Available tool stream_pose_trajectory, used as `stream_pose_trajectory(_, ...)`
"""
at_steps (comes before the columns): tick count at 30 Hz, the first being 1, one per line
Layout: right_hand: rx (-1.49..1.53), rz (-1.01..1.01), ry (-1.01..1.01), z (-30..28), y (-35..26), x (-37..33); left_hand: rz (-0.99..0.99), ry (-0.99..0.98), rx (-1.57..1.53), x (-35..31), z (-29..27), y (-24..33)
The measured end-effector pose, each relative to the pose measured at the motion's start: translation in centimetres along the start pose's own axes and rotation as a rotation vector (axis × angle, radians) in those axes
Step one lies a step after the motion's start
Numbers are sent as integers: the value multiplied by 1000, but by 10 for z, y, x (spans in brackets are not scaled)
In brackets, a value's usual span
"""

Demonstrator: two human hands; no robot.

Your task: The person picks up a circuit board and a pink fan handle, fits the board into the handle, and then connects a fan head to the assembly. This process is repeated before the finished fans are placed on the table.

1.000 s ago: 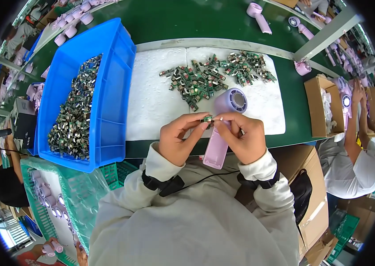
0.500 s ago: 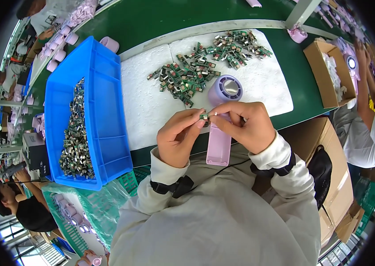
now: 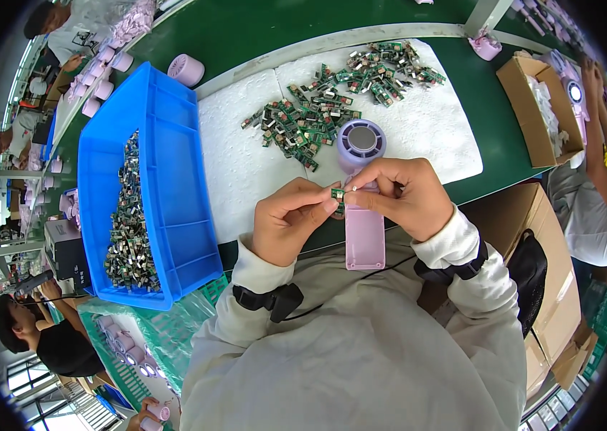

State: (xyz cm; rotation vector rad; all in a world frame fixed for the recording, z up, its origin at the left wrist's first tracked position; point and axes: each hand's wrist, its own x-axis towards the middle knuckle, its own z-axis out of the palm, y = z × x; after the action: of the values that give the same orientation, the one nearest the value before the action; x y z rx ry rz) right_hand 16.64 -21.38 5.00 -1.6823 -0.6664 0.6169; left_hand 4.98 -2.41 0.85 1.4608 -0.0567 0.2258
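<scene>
Between the thumb and forefinger of my left hand [image 3: 283, 221] is a small green circuit board [image 3: 337, 194]. My right hand [image 3: 412, 201] pinches a small white connector [image 3: 354, 189] right beside the board; whether the two touch is too small to tell. Under my hands lies a lilac handheld fan [image 3: 361, 140], its round head pointing away from me. Its handle [image 3: 366, 243] is an open hollow shell toward my lap, partly covered by my right fingers. Heaped circuit boards [image 3: 302, 123] lie just beyond on a white foam sheet [image 3: 235, 194].
A blue bin [image 3: 183, 176] full of small boards stands tilted at the left. A lilac cylindrical part [image 3: 185, 70] sits behind it. On the right is a cardboard box [image 3: 533, 108] with white bags. Co-workers are on both sides. A green crate [image 3: 127, 381] stands lower left.
The board and the white connector stay pinched, with small finger shifts. The fan's head has tipped slightly left and its handle lies a little farther right. The whole view has shifted slightly.
</scene>
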Motion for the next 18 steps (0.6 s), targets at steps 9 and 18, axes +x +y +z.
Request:
stream_pose_trajectory(9, -156, -288, 171, 8, 1, -1, 61, 131, -91, 0, 15, -3)
stream_pose_trajectory(18, -499, -462, 159, 6, -4, -3, 114, 281, 159, -6, 32, 1)
